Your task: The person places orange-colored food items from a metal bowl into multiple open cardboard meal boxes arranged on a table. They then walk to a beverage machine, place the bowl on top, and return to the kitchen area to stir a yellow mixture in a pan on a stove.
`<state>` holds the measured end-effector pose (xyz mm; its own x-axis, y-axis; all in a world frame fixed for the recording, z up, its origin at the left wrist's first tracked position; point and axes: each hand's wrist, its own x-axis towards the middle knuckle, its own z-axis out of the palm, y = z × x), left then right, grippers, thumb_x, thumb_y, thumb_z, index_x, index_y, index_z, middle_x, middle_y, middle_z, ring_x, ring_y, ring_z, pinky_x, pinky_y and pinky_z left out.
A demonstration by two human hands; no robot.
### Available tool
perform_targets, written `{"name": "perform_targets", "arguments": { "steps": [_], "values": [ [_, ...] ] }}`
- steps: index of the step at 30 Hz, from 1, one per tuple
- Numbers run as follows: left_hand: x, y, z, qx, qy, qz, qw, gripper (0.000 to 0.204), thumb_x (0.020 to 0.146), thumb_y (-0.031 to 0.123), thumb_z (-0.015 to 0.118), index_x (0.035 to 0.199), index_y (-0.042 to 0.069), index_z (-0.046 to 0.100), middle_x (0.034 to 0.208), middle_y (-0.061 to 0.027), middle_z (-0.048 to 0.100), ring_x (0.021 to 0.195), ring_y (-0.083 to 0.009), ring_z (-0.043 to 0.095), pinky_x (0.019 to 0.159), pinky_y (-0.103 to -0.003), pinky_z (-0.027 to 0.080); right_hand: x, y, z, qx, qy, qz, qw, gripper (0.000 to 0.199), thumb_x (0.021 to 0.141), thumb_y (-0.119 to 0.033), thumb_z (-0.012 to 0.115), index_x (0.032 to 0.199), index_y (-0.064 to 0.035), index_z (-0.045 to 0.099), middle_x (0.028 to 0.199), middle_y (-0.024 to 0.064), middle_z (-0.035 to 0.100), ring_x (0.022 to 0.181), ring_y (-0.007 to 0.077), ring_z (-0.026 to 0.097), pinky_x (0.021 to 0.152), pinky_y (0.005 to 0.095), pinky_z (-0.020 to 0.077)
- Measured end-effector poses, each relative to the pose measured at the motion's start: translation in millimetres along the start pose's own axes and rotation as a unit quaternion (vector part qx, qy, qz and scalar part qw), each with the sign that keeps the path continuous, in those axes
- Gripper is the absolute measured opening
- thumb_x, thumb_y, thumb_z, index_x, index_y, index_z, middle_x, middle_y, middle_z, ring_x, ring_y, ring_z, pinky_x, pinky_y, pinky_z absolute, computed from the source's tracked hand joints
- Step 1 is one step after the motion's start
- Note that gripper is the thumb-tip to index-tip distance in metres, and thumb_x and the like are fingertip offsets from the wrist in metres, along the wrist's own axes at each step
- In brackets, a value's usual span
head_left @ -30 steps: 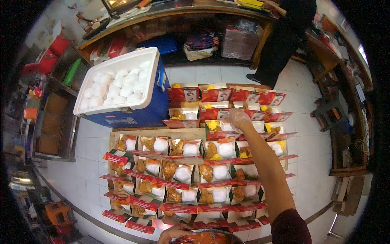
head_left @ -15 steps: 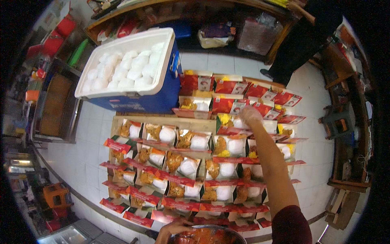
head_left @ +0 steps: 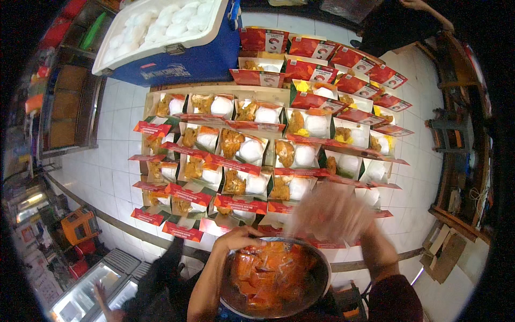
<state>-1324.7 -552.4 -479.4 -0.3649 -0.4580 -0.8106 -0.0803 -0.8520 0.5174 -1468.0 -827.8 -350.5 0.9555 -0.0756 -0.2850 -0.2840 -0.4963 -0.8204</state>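
Observation:
My left hand (head_left: pixel 236 239) is closed on the near-left rim of a round metal bowl (head_left: pixel 322 275). Inside lie several clear plastic packets of orange-red sauce (head_left: pixel 273 271). My right hand (head_left: pixel 335 214), in a clear plastic glove, hangs over the front right boxes beside the bowl. Motion smears its fingers, so whether it holds anything is unclear. Rows of open red meal boxes (head_left: pixel 236 206) spread ahead; many show fried chicken (head_left: pixel 233 142) next to a white wrapped rice portion (head_left: pixel 251 151). Some farther right also contain yellow food (head_left: pixel 343 135).
A blue cooler (head_left: pixel 198 59) filled with white wrapped portions (head_left: pixel 166 21) stands far left. One person (head_left: pixel 397 24) is at the far right; another person's hand (head_left: pixel 100 294) shows lower left. A grey stool (head_left: pixel 450 134) and an orange stool (head_left: pixel 80 225) flank the boxes.
My right hand has come back from the far boxes toward the bowl. The view has tipped downward, bringing more of the bowl and a second person's hand into sight.

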Motion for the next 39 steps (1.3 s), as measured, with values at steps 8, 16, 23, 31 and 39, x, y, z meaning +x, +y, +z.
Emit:
{"name": "perform_targets", "arguments": {
  "steps": [8,16,23,31,39],
  "values": [
    [3.0,-11.2,36.8,0.091,0.012,0.09,0.992,0.058,0.08,0.051,0.068,0.112,0.003,0.068,0.116,-0.0164,0.065,0.113,-0.0252,0.057,0.096,-0.031,0.041,-108.6,-62.7,287.3,0.04,-0.121,0.09,0.988,0.035,0.089,-0.032,0.055,0.098,0.0003,0.063,0.087,0.0199,0.065,0.083,0.0378,0.064,0.075,0.0486,0.0513],
    [7.8,-28.8,79.6,0.107,-0.032,0.139,0.984,0.051,0.081,0.047,0.066,0.112,0.006,0.069,0.102,-0.0128,0.07,0.092,-0.021,0.063,0.084,-0.032,0.046,-172.5,-86.5,360.7,0.024,-0.068,0.113,0.991,0.029,0.092,-0.021,0.047,0.111,-0.0007,0.057,0.102,0.0198,0.063,0.092,0.0353,0.063,0.081,0.0461,0.0508],
    [4.7,-24.7,103.0,0.12,-0.014,0.157,0.98,0.05,0.081,0.047,0.066,0.107,0.006,0.071,0.099,-0.0118,0.071,0.091,-0.0216,0.064,0.085,-0.033,0.046,-192.9,-94.4,395.7,-0.084,-0.069,0.09,0.99,0.028,0.092,-0.019,0.045,0.108,-0.002,0.059,0.099,0.0177,0.064,0.093,0.0322,0.063,0.082,0.0454,0.0506],
    [32.6,-8.6,123.5,0.147,-0.056,0.14,0.978,0.049,0.078,0.047,0.067,0.103,0.005,0.072,0.101,-0.0117,0.071,0.093,-0.023,0.064,0.084,-0.033,0.046,-213.1,-100.7,400.1,-0.038,-0.26,0.093,0.96,0.029,0.089,-0.021,0.05,0.089,0.0019,0.067,0.092,0.022,0.065,0.085,0.0322,0.066,0.076,0.0454,0.0534],
    [43.0,-1.2,135.2,0.135,-0.041,0.099,0.985,0.046,0.079,0.047,0.068,0.1,0.007,0.073,0.095,-0.0091,0.072,0.087,-0.0179,0.062,0.083,-0.032,0.046,-231.2,-81.4,354.0,0.083,-0.309,0.184,0.929,0.052,0.094,-0.049,0.044,0.094,-0.0024,0.067,0.096,0.0197,0.066,0.09,0.0353,0.065,0.084,0.0468,0.0493]
  ]
}}
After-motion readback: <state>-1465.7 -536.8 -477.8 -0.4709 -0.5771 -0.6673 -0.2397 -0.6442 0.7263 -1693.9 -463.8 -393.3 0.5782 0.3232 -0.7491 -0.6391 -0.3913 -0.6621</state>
